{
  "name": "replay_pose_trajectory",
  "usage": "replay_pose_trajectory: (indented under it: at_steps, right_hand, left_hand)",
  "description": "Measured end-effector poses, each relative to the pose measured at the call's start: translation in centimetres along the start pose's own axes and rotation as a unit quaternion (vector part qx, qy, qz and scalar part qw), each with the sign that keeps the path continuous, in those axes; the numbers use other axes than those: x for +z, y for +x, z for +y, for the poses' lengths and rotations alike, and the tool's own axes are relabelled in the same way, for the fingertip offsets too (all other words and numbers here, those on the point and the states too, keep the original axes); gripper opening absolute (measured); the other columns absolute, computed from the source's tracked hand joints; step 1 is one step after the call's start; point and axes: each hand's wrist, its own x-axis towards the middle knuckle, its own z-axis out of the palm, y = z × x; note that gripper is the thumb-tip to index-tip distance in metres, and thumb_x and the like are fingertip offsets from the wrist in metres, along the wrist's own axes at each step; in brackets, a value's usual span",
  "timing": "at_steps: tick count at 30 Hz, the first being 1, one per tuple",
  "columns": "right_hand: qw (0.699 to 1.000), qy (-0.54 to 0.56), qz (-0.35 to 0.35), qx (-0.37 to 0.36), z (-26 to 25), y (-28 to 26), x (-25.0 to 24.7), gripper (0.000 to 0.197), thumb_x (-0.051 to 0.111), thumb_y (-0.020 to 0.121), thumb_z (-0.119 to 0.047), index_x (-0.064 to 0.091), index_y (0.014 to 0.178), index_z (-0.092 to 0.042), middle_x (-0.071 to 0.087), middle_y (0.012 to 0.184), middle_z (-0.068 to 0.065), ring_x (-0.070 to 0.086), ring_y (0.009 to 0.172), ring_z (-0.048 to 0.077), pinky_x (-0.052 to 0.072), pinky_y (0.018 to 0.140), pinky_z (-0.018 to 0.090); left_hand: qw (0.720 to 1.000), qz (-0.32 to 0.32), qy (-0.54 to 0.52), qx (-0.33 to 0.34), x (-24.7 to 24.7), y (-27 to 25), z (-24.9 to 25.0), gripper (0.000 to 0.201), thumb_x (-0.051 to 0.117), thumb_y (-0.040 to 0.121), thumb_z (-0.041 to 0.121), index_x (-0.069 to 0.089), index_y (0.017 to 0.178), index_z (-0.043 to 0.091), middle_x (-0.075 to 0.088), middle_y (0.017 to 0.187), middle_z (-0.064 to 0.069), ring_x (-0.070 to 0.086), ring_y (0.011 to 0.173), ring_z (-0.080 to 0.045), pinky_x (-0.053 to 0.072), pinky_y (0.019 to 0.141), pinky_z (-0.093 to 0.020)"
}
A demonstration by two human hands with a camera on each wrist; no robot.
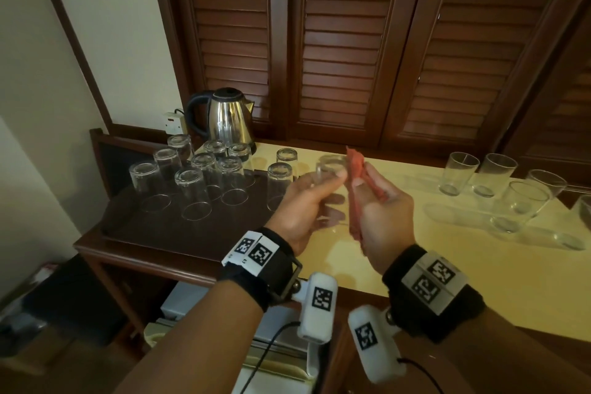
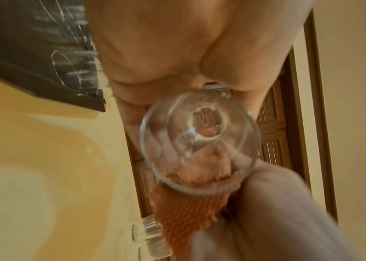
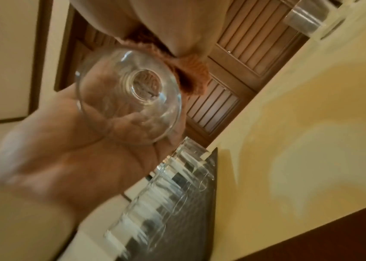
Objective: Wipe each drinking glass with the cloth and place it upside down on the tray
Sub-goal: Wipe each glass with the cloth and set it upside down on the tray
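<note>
Left hand (image 1: 297,205) grips a drinking glass (image 1: 331,182) above the counter edge; right hand (image 1: 383,211) holds the orange cloth (image 1: 355,169) against its side. Dark tray (image 1: 144,230) at left carries inverted glasses (image 1: 192,195); upright glasses (image 1: 494,174) stand on the yellow counter (image 1: 447,265), right.

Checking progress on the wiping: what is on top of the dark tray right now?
Upside-down glasses stand on the dark tray, clustered toward its back. The left hand covers the tray's right edge, so anything there is hidden.

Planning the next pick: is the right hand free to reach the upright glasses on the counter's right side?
Probably not yet. The right hand grips the cloth against the glass held by the left hand. The counter path to the upright glasses looks open.
</note>
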Motion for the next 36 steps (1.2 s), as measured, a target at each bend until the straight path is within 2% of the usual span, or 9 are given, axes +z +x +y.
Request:
replay_pose_trajectory:
  at_steps: [3, 6, 11, 15, 23, 27, 30, 34, 36]
  right_hand:
    - [0.999, -0.013, -0.049, -0.013, 0.0, -0.8, 0.6, 0.043, 0.058, 0.102, -0.017, 0.050, 0.134, -0.045, 0.072, 0.082, -0.005, 0.056, 0.048, 0.007, 0.051, 0.045, 0.026]
    - [1.000, 0.008, -0.009, 0.000, -0.4, 0.5, 0.4, 0.037, 0.060, 0.101, -0.022, 0.061, 0.135, -0.037, 0.074, 0.115, -0.008, 0.068, 0.085, 0.005, 0.058, 0.082, 0.032]
    - [0.997, -0.026, -0.066, -0.025, -0.8, -1.2, 1.3, 0.040, 0.055, 0.104, -0.022, 0.049, 0.135, -0.047, 0.069, 0.071, -0.008, 0.053, 0.041, 0.012, 0.049, 0.039, 0.031]
    - [1.000, -0.009, -0.015, -0.024, 0.0, 0.3, 0.9, 0.033, 0.056, 0.103, -0.025, 0.061, 0.135, -0.035, 0.077, 0.097, -0.010, 0.055, 0.061, -0.004, 0.047, 0.060, 0.015]
    - [1.000, -0.022, 0.004, -0.007, 0.5, -0.1, 1.7, 0.037, 0.057, 0.103, -0.030, 0.058, 0.137, -0.042, 0.074, 0.096, -0.015, 0.066, 0.073, 0.013, 0.060, 0.068, 0.035]
    - [0.997, -0.052, -0.063, -0.014, 0.6, -1.5, 1.8, 0.041, 0.056, 0.104, -0.026, 0.049, 0.140, -0.046, 0.068, 0.077, -0.010, 0.051, 0.044, 0.011, 0.046, 0.039, 0.028]
    - [1.000, -0.015, 0.010, -0.004, 0.5, 0.3, 1.2, 0.038, 0.058, 0.103, -0.026, 0.057, 0.140, -0.034, 0.072, 0.117, -0.002, 0.065, 0.084, 0.004, 0.059, 0.079, 0.033]
    - [0.998, -0.033, -0.047, -0.029, 0.2, -1.1, 1.3, 0.039, 0.056, 0.104, -0.024, 0.054, 0.137, -0.043, 0.075, 0.088, 0.005, 0.053, 0.045, 0.010, 0.049, 0.042, 0.028]
    - [0.999, -0.027, -0.014, -0.023, 0.4, -0.2, 1.0, 0.038, 0.057, 0.103, -0.022, 0.056, 0.137, -0.038, 0.075, 0.105, 0.001, 0.064, 0.058, 0.004, 0.057, 0.054, 0.026]
  left_hand:
    - [1.000, 0.020, -0.004, -0.006, -0.3, -0.3, 0.9, 0.047, 0.050, 0.103, 0.062, 0.063, 0.125, 0.023, 0.068, 0.117, -0.021, 0.067, 0.092, -0.029, 0.057, 0.086, -0.044]
    - [1.000, -0.014, 0.008, -0.001, -0.1, -0.4, 0.9, 0.045, 0.059, 0.100, 0.057, 0.061, 0.129, 0.021, 0.069, 0.117, -0.022, 0.069, 0.091, -0.031, 0.057, 0.079, -0.043]
    - [0.998, 0.042, -0.017, 0.043, -0.5, -0.2, 1.2, 0.047, 0.057, 0.097, 0.065, 0.066, 0.120, 0.025, 0.068, 0.116, -0.022, 0.067, 0.102, -0.035, 0.056, 0.094, -0.051]
    - [1.000, 0.010, 0.023, 0.012, -1.2, -0.3, 1.1, 0.038, 0.064, 0.102, 0.046, 0.060, 0.127, 0.019, 0.066, 0.103, -0.013, 0.065, 0.079, -0.024, 0.054, 0.072, -0.038]
    - [0.999, 0.017, 0.035, 0.014, -1.4, 0.0, 0.7, 0.039, 0.068, 0.099, 0.048, 0.064, 0.126, 0.021, 0.066, 0.106, -0.018, 0.067, 0.085, -0.027, 0.055, 0.070, -0.036]
    - [0.999, 0.035, 0.018, 0.014, -1.4, 0.3, 0.6, 0.050, 0.058, 0.096, 0.065, 0.069, 0.126, 0.026, 0.064, 0.123, -0.031, 0.068, 0.106, -0.048, 0.058, 0.094, -0.054]
    - [0.999, -0.017, 0.031, -0.004, -1.2, 0.3, 0.1, 0.039, 0.065, 0.101, 0.046, 0.061, 0.128, 0.019, 0.065, 0.107, -0.016, 0.068, 0.086, -0.028, 0.057, 0.076, -0.040]
    - [0.999, 0.027, -0.008, 0.042, -1.2, 0.8, 0.0, 0.054, 0.067, 0.088, 0.068, 0.070, 0.126, 0.029, 0.069, 0.115, -0.018, 0.072, 0.099, -0.034, 0.061, 0.087, -0.047]
    - [1.000, -0.012, -0.004, 0.004, -1.1, 0.6, -0.1, 0.056, 0.056, 0.096, 0.066, 0.062, 0.138, 0.028, 0.067, 0.122, -0.025, 0.070, 0.106, -0.040, 0.060, 0.092, -0.049]
